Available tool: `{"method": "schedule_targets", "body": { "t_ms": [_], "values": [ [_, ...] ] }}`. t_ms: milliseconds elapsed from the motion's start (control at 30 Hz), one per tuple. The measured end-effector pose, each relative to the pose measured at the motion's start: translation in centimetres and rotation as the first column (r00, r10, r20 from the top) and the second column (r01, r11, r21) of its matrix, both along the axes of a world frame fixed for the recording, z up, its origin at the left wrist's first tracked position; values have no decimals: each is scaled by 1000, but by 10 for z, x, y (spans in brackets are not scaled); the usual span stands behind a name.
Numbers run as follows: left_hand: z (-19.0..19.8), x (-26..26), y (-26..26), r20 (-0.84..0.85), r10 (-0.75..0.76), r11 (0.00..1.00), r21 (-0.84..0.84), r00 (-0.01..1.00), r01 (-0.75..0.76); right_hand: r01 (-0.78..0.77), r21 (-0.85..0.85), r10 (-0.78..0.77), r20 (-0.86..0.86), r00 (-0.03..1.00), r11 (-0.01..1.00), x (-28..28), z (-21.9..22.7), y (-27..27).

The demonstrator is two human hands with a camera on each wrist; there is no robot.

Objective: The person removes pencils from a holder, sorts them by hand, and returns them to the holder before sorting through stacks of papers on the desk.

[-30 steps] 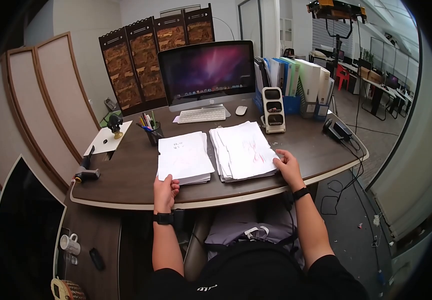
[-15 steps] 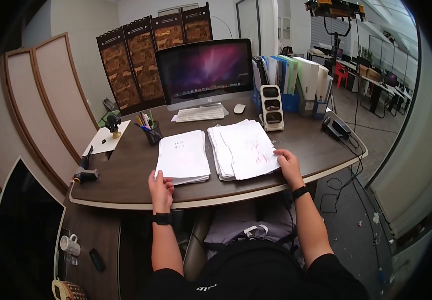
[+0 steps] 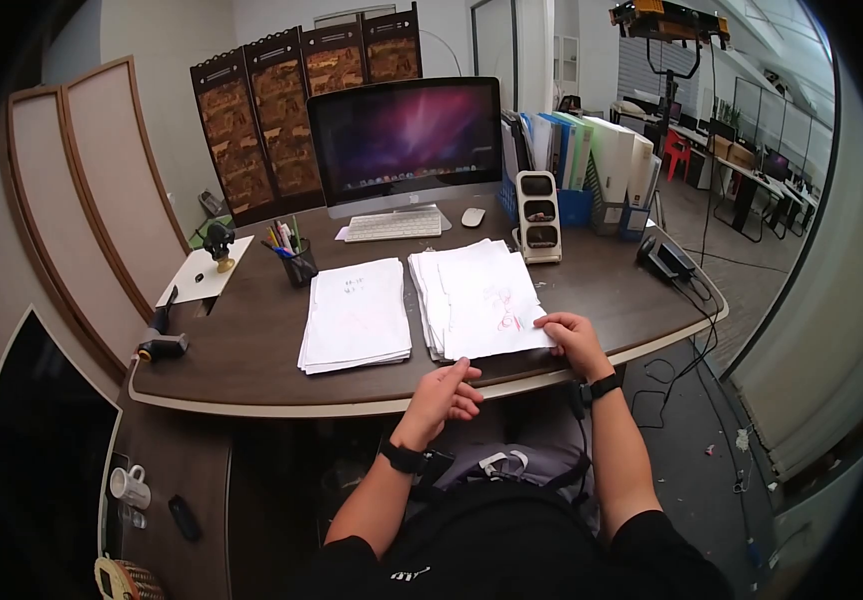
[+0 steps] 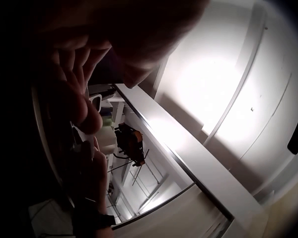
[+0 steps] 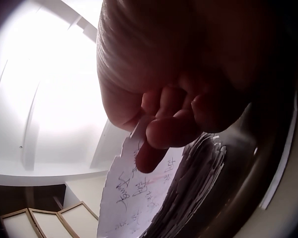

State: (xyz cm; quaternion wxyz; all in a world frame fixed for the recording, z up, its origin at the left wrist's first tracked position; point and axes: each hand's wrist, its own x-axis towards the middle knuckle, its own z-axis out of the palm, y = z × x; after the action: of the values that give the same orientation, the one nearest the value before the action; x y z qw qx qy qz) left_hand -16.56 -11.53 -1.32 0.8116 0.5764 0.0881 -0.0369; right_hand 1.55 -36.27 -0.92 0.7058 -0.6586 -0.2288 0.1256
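Note:
Two stacks of white paper lie side by side on the dark desk. My right hand [image 3: 577, 345] pinches the near right corner of the top sheet [image 3: 487, 310] on the right stack [image 3: 430, 315]; red marks show on that sheet. In the right wrist view the sheet [image 5: 121, 198] is lifted off the layered paper edges [image 5: 201, 173], and handwriting shows on its underside. My left hand [image 3: 442, 398] is at the front edge of the right stack, fingers loosely bent with nothing between them. The left stack [image 3: 355, 315] lies untouched, a few dark marks on its top page.
Behind the paper stand a monitor [image 3: 407, 140], a keyboard [image 3: 394, 225] and a mouse [image 3: 473, 217]. A pen cup [image 3: 300, 267] is left of the stacks. A white three-slot holder [image 3: 539, 217] and upright folders [image 3: 607, 165] stand at the back right.
My left hand has let go of the left stack's near edge and moved right to the front of the right stack. My right hand stays at the same sheet's corner.

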Motion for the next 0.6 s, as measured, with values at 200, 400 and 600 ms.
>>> {"method": "schedule_targets", "body": {
  "t_ms": [200,400,600],
  "values": [
    [-11,18,0,-32,67,987,-144,997,-71,-112,-188,129,79,989,976,-3,15,0],
    [-5,17,9,88,121,981,144,989,-133,-100,-91,104,41,994,991,0,10,3],
    [0,-7,97,329,462,773,307,824,-556,-68,-91,72,48,996,994,-1,5,9]
  ]
}}
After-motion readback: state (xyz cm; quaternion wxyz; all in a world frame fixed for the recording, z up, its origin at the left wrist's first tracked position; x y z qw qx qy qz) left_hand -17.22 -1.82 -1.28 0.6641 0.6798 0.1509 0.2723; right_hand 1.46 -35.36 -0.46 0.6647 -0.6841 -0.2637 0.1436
